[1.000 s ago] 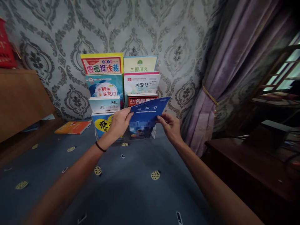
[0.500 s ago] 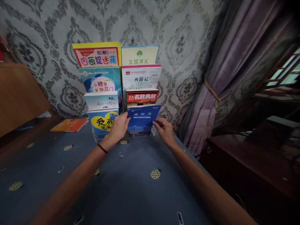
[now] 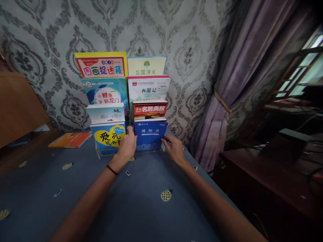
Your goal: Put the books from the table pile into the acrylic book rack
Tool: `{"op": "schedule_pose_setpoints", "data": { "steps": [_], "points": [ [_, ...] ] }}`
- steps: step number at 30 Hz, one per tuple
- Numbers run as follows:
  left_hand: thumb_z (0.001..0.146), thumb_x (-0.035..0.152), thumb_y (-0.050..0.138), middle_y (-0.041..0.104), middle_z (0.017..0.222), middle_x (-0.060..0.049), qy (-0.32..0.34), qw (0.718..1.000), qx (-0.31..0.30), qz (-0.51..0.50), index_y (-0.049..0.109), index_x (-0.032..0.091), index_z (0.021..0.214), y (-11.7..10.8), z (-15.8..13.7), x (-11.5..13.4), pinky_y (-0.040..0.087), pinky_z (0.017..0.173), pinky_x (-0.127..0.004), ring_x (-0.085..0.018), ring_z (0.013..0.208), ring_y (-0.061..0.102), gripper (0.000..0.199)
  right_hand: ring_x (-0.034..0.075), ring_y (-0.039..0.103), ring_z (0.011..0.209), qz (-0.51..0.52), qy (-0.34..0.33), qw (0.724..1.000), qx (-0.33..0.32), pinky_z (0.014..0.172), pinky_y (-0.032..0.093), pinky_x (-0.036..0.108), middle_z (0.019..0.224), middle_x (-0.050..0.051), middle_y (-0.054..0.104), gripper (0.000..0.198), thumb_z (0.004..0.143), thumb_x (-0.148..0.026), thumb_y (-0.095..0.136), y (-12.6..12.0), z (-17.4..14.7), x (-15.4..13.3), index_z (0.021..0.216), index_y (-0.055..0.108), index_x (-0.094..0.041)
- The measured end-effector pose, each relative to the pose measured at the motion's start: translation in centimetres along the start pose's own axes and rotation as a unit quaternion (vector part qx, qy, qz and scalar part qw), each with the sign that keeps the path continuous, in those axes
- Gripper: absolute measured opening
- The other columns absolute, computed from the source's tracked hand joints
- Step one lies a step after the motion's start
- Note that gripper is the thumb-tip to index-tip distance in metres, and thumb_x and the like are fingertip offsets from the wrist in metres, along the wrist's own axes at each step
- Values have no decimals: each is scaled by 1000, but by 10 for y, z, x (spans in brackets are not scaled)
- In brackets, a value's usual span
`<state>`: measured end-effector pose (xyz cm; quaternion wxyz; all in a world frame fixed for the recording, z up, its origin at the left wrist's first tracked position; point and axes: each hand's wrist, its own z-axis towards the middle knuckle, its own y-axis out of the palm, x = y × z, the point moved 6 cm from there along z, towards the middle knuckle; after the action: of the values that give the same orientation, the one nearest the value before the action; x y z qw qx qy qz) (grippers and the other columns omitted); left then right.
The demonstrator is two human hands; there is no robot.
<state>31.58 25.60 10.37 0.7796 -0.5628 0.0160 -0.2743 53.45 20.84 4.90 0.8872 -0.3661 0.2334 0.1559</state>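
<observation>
A dark blue booklet [image 3: 150, 137] stands upright in the front right place of a tiered book rack [image 3: 98, 150]. My left hand [image 3: 127, 144], with a dark band at the wrist, is closed at the booklet's left edge; its fingertips are partly hidden. At the right edge, the thumb and fingers of my right hand [image 3: 174, 148] pinch the cover's side. Behind the booklet rise a red-titled book [image 3: 150, 109], a white book [image 3: 148, 90] and a pale yellow-green book [image 3: 146, 65]. Just left of my left hand is a blue book with a yellow heart [image 3: 108, 137].
More books fill the left column, among them a teal one [image 3: 104, 90] and a yellow-edged one [image 3: 101, 65]. An orange book [image 3: 69, 139] lies flat on the blue cloth [image 3: 141, 208]. A wooden cabinet [image 3: 21, 107] is at left, a purple curtain [image 3: 214, 131] and dark red table [image 3: 262, 174] at right.
The blue booklet has gone down and back into the rack, showing more of the red-titled book. Both hands stay at its edges. The view has shifted slightly.
</observation>
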Motion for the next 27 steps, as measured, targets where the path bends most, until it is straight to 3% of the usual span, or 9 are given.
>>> {"op": "schedule_pose_setpoints", "data": {
  "steps": [9,16,21,27],
  "points": [
    [106,24,38,74,96,-21,14,999,-21,37,47,8,125,1,2,6,54,74,-34,-31,91,75,26,25,69,77,-66,48,996,-23,66,44,30,87,9,77,21,91,-32,55,-1,-1,-2,93,74,-22],
    [106,23,37,74,94,-21,21,999,-20,42,45,7,128,5,2,5,54,73,-33,-30,91,75,29,23,70,81,-55,55,997,-15,73,48,31,94,8,78,33,93,-30,54,-2,-2,-1,121,67,-18],
    [105,21,36,74,94,-20,26,998,-19,44,43,6,133,8,3,5,54,74,-34,-29,90,75,32,25,71,86,-44,44,998,-21,77,49,33,99,10,78,28,93,-27,52,4,-1,-2,107,74,-18],
    [104,20,36,74,94,-21,30,998,-16,51,39,5,136,12,4,3,55,76,-34,-29,90,75,35,25,72,86,-38,49,998,-31,74,49,31,99,10,79,30,92,-24,52,8,-1,0,107,76,-19]
  ]
}}
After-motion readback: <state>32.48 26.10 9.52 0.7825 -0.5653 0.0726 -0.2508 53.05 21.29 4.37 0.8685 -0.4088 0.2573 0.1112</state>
